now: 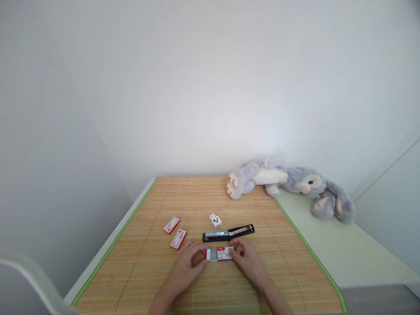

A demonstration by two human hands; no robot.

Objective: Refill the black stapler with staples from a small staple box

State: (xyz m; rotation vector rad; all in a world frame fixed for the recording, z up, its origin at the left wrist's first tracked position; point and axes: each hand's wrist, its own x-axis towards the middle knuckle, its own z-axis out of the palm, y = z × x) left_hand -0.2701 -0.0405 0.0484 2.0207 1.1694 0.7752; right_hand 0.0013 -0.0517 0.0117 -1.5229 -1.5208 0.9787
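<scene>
Both hands on a small staple box, near edge of the desk

We grip the staple box (220, 253) at its ends, left hand (183, 269) and right hand (250, 261) closed on it, stapler (228, 233) just beyond, mid-desk

Both hands sit close together at the near middle of the surface (147, 271). Just behind them lies the open stapler (229, 233), so the way straight back is blocked. A small box (215, 220) sits just past it. Two flat boxes (175, 232) lie to the back left. The near left and near right of the mat are bare. The toy bunny (288, 181) lies far back on the right.
</scene>
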